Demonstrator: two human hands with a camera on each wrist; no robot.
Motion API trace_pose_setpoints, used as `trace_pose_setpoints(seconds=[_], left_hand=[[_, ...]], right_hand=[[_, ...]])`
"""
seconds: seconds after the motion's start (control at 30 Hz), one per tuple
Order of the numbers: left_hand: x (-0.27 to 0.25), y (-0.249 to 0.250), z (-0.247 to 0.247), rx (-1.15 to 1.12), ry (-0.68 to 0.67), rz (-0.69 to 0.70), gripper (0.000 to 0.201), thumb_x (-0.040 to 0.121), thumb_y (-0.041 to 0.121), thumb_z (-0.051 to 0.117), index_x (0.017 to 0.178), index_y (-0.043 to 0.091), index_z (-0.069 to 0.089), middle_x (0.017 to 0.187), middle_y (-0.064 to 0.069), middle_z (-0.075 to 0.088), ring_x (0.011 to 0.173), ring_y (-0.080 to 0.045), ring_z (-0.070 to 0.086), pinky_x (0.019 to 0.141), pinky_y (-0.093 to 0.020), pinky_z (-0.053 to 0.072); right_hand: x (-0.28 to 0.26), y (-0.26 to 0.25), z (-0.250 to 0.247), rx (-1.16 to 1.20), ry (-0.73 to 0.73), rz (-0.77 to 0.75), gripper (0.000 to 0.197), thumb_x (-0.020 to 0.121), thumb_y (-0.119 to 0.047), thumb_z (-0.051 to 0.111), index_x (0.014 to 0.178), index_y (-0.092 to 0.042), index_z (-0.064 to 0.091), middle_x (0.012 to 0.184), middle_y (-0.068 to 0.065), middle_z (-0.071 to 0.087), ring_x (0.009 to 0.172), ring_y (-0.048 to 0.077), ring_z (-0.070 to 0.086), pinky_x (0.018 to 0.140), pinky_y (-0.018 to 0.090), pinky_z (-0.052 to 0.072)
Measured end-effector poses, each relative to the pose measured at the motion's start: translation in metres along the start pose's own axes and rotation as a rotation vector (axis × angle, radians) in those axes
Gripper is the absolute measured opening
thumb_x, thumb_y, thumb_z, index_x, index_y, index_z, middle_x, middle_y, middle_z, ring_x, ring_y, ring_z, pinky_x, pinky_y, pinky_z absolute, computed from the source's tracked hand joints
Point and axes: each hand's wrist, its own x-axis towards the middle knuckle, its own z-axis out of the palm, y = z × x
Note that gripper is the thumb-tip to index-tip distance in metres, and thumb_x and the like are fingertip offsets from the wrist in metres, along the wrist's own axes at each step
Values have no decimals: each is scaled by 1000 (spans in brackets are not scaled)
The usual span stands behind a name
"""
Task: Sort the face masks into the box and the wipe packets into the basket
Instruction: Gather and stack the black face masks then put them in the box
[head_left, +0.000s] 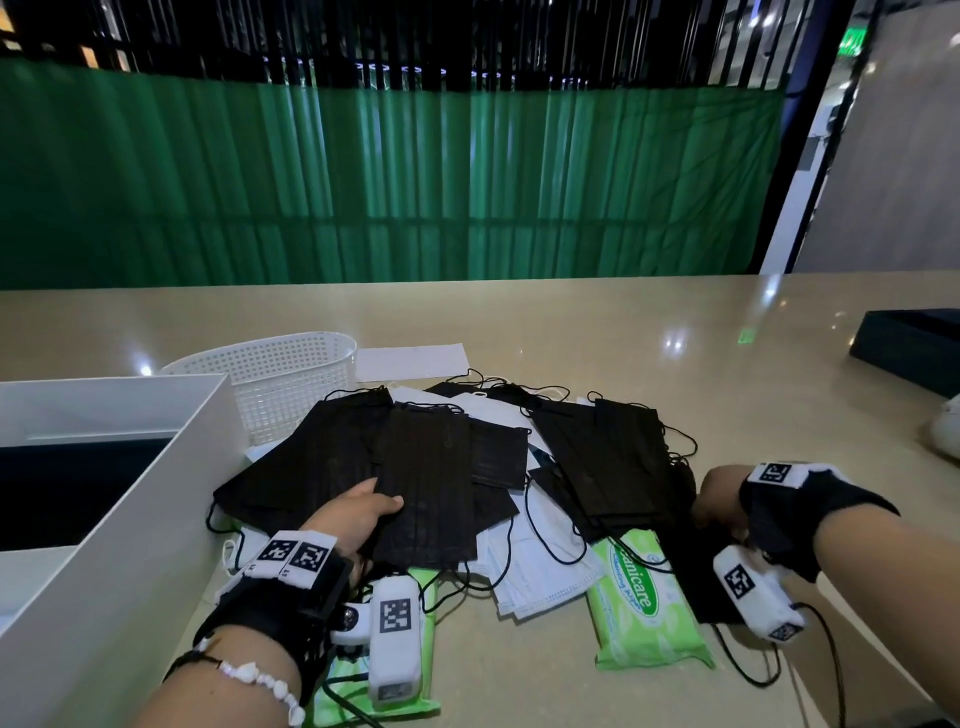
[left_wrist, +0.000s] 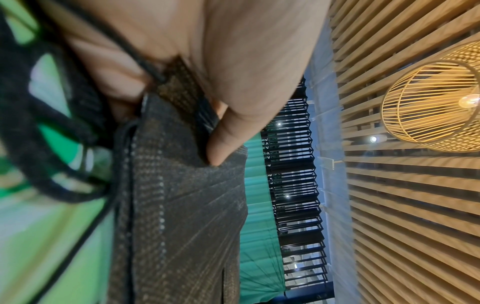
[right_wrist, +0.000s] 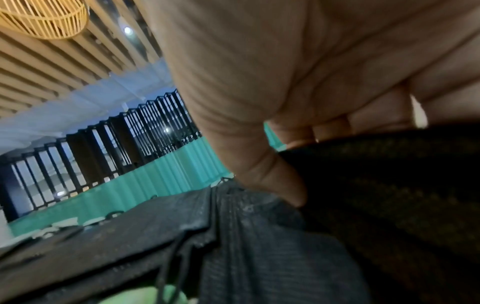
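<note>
Barely started: masks (head_left: 415, 467) and wipe packets (head_left: 639, 608) piled mid-surface (head_left: 623, 322), basket (head_left: 291, 379) looks empty. Left hand (head_left: 358, 514) pinches a black mask; right hand (head_left: 727, 499) grips another.

I see a beige counter (head_left: 597, 332) backed by a green curtain (head_left: 389, 182) at twelve o'clock, a dark tray (head_left: 914, 348) at two o'clock, and a wicker lamp (left_wrist: 428, 102) overhead.

The left hand (head_left: 358, 514) is seen at lower centre-left of the head view, thumb laid on top and fingers tucked beneath in a pinch. The right hand (head_left: 719, 501), at lower right, is curled in a grip.
</note>
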Motion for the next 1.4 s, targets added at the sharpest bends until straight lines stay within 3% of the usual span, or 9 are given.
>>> trace_pose_setpoints(seconds=[0.13, 0.3, 0.43, 0.53, 0.67, 0.87, 1.03, 1.2, 1.4], left_hand=[[-3, 0, 2, -5, 1, -4, 21, 95, -2, 42, 90, 11, 59, 81, -14, 63, 70, -24, 60, 47, -23, 52], [-3, 0, 0, 10, 7, -3, 19, 94, -1, 44, 94, 10, 60, 82, -14, 65, 75, -26, 60, 78, -35, 49], [-4, 1, -1, 16, -4, -3, 19, 95, -1, 43, 97, 8, 59, 83, -14, 64, 73, -25, 61, 72, -31, 50], [-5, 3, -1, 25, -9, 8, 19, 95, -3, 42, 105, 4, 57, 83, -13, 63, 72, -23, 60, 67, -27, 49], [-5, 3, -1, 18, -14, 14, 23, 95, -5, 40, 111, 2, 55, 82, -13, 60, 73, -22, 57, 73, -28, 46], [-6, 3, 0, 46, -4, 1, 22, 95, -3, 41, 109, 5, 55, 81, -11, 61, 67, -19, 59, 62, -24, 50], [-3, 5, 0, 44, -6, -17, 21, 94, -2, 43, 107, 7, 56, 85, -13, 61, 75, -24, 58, 81, -33, 47], [-1, 3, 2, 18, 10, -25, 14, 94, 1, 47, 93, 9, 58, 69, -8, 66, 58, -19, 64, 51, -23, 52], [-3, 6, 2, 124, 31, -11, 23, 92, -5, 45, 106, 9, 56, 85, -12, 63, 75, -24, 60, 75, -34, 50]], right_hand=[[-6, -7, -8, -79, 37, -36, 12, 75, -20, 62, 67, -14, 55, 68, 0, 57, 65, 17, 58, 53, 21, 42], [-40, -28, -39, 77, 210, -162, 23, 76, -14, 68, 93, -11, 53, 80, 6, 60, 71, 20, 56, 50, 20, 38], [-65, -53, -57, 211, 300, -342, 20, 78, -16, 69, 94, -15, 58, 87, 8, 63, 79, 23, 60, 71, 26, 47], [-75, -73, -49, 520, 97, -537, 7, 82, -13, 67, 87, -17, 64, 87, 10, 70, 79, 27, 67, 81, 38, 54], [-79, -98, -23, 995, -246, -713, 16, 77, -5, 62, 92, -11, 63, 78, 4, 68, 67, 17, 63, 69, 29, 51], [-48, -108, 16, 1139, -303, -525, 21, 94, 2, 39, 105, -6, 55, 83, 10, 65, 73, 21, 63, 64, 31, 55], [-32, -102, 49, 1088, -262, -372, 14, 93, 1, 46, 101, -6, 56, 98, 16, 60, 78, 22, 58, 72, 32, 49], [-27, -103, 52, 1114, -251, -362, 7, 92, -5, 50, 96, -8, 56, 91, 12, 61, 76, 22, 59, 70, 32, 48], [-28, -102, 52, 1219, -233, -283, 17, 96, -13, 47, 80, -12, 53, 77, 7, 57, 63, 17, 56, 43, 21, 48]])
